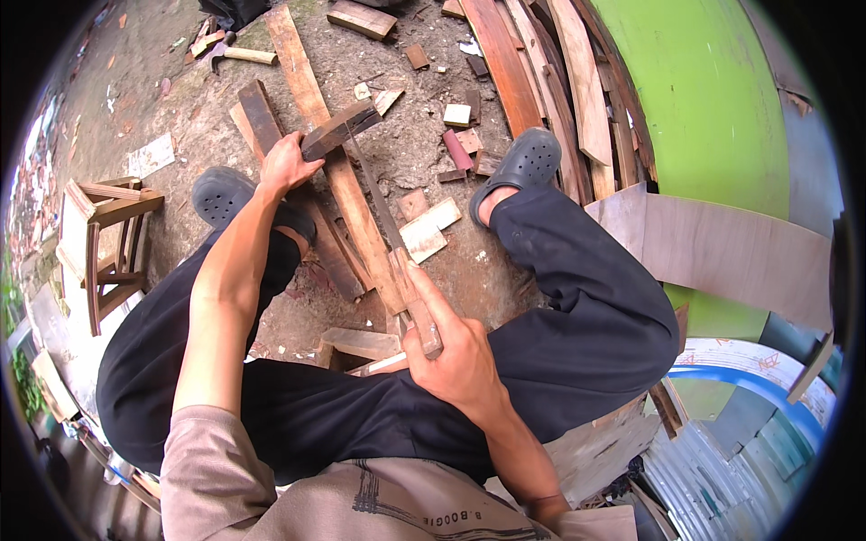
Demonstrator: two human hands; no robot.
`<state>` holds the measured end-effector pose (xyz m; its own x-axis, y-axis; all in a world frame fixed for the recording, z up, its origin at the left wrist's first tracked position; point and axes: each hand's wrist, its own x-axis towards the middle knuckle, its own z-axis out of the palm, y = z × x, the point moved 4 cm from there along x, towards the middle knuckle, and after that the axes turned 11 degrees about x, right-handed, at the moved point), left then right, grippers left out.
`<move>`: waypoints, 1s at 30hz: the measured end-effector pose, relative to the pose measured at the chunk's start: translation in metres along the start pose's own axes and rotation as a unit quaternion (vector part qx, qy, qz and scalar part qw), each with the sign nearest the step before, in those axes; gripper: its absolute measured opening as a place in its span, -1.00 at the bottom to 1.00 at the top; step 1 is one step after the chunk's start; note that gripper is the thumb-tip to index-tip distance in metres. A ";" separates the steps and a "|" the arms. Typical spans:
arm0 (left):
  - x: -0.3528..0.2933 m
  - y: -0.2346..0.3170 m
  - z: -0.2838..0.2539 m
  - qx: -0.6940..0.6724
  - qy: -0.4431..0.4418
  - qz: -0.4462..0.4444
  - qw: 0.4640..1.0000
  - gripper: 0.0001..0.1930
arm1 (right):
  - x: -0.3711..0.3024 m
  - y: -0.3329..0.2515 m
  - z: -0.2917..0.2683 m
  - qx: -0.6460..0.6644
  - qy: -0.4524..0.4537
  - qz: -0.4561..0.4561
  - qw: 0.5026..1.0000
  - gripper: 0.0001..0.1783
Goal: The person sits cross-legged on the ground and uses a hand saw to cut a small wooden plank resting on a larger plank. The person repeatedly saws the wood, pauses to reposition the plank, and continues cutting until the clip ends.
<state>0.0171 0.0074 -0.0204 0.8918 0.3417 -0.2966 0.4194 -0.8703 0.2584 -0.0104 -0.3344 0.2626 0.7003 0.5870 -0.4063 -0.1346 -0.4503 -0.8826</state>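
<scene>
My left hand is closed round the near end of a short dark wooden block, which lies across a long pale plank. In my right hand is the wooden handle of a handsaw, with the index finger stretched along it. The saw's narrow blade points away from me, and its far end meets the block to the right of my left hand. Under the long plank, darker boards lie on the ground between my feet.
A hammer lies at the far left. A small wooden frame stands left of my leg. Long boards are stacked by a green panel on the right. Offcuts litter the ground beyond my feet.
</scene>
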 end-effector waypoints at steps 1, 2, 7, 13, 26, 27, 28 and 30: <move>-0.001 -0.001 -0.001 0.001 -0.005 -0.001 1.000 -0.40 | 0.000 0.000 0.000 0.004 0.001 -0.008 1.000 -0.25; -0.001 -0.002 -0.001 0.001 -0.010 -0.003 1.000 -0.39 | 0.000 -0.001 0.000 0.008 0.002 -0.016 1.000 -0.24; -0.003 0.000 -0.004 0.023 0.002 -0.010 1.000 -0.37 | 0.022 -0.011 0.011 0.011 -0.008 0.008 1.000 -0.19; 0.003 0.006 -0.007 0.023 -0.016 -0.019 0.999 -0.33 | 0.121 -0.013 0.044 -0.020 0.023 0.013 0.999 -0.28; -0.004 0.013 -0.002 0.028 0.003 -0.003 1.000 -0.36 | 0.119 0.012 0.033 0.025 0.024 0.069 0.997 -0.24; -0.005 0.003 -0.013 0.031 0.013 -0.013 0.999 -0.36 | 0.140 0.016 0.038 0.038 0.019 0.035 0.998 -0.24; -0.008 0.000 -0.011 0.023 -0.001 -0.022 0.999 -0.37 | 0.150 0.017 0.045 0.026 0.025 0.037 0.999 -0.24; -0.001 0.017 -0.002 0.022 -0.009 -0.006 1.000 -0.37 | 0.141 0.024 0.043 0.011 0.034 0.052 0.998 -0.25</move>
<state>0.0241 -0.0072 -0.0136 0.8831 0.3466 -0.3163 0.4225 -0.8806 0.2145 0.0551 -0.2337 0.1738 0.7278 0.4908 -0.4790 -0.2230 -0.4911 -0.8421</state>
